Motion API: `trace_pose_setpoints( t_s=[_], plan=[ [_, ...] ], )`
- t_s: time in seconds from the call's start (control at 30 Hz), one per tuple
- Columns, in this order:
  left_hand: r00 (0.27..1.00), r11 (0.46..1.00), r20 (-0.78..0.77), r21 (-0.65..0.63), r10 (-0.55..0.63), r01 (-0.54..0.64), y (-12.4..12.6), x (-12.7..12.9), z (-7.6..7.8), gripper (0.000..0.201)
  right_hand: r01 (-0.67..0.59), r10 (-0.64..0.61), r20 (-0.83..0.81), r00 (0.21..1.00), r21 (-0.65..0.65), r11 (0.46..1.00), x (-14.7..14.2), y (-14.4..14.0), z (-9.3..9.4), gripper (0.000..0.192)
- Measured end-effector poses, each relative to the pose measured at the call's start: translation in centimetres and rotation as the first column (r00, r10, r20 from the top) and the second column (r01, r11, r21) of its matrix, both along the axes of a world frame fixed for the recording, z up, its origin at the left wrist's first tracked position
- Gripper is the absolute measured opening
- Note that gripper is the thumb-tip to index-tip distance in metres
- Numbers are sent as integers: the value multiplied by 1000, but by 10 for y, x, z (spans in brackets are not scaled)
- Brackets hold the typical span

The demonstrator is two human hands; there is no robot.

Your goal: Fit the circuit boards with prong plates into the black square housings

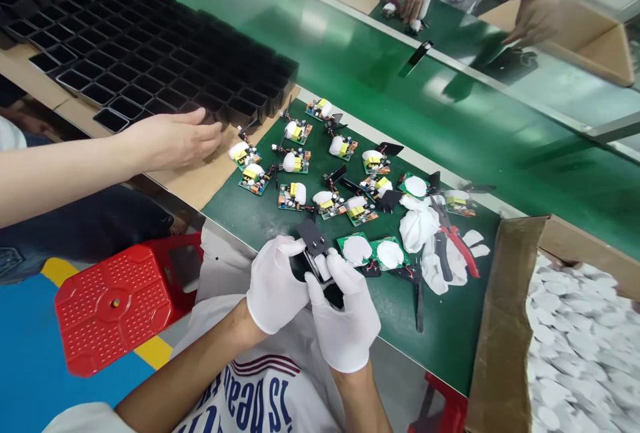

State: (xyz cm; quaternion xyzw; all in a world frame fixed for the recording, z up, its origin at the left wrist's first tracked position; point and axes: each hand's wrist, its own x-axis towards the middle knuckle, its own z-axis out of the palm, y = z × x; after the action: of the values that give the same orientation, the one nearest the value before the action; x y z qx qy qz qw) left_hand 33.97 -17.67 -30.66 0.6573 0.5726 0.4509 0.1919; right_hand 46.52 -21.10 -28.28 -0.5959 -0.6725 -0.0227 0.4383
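Note:
White-gloved, my left hand point(277, 286) and my right hand point(345, 316) grip a small black plastic case point(334, 295) between them, near the table's front edge. A black end plate point(313, 238) with two small prongs stands at its far end. Something white shows inside the case's opening; my fingers hide the rest. Just beyond my right hand lie two green circuit boards with round white pads point(357, 250), wired to black pieces. Farther back, several circuit boards point(295, 161) with yellow parts and white pads are spread over the green table point(400, 319).
Red-handled pliers point(463, 251) lie on crumpled white gloves point(419, 227). At right stands a cardboard box point(505, 326) of white pads. Rows of black cases point(150, 53) fill the left. A co-worker's hand point(185, 139) reaches in; another person works across the green conveyor belt point(345, 46).

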Motion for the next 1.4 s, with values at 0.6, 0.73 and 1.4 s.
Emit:
trace_pose_setpoints(
  t_s=[0.6, 0.73, 1.4],
  plan=[
    [985, 974, -76, 150, -158, 168, 6, -19, 7, 61, -52, 96, 310, 946, -148, 988, 12, 7, 11, 31],
    [970, 969, 58, 97, -235, 228, 0, -33, 12, 70, 2, 13, 352, 936, -41, 999, 16, 9, 37, 25],
    [998, 993, -9, 103, -55, 56, -18, -40, 16, 45, -9, 21, 170, 985, -72, 997, 0, 10, 12, 36]
  ],
)
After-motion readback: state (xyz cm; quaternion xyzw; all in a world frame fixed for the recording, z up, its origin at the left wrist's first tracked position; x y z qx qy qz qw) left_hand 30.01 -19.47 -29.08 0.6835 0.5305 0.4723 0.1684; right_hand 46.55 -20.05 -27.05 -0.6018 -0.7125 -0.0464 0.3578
